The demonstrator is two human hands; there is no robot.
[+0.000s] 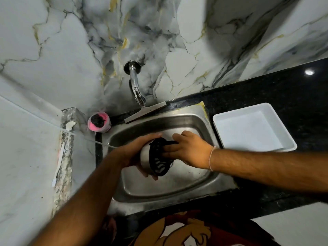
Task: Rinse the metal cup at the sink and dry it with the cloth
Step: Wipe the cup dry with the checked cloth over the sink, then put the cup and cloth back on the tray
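Over the stainless steel sink basin [179, 185], a round polished metal cup [145, 159] is held on its side, wrapped by the left hand [137, 150]. A black patterned cloth [158, 157] is pressed into its mouth by the right hand [190, 150], fingers together. Beside: a white rectangular tray [255, 128].

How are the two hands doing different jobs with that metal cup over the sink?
The left hand wraps around the outside of the metal cup, holding it tipped on its side; the right hand grips nothing round but pushes its fingers into the cup's mouth with a black patterned cloth. The left comes in from below left, the right from the right side, wearing a thin wrist thread. Both are bare and hover above the steel sink.
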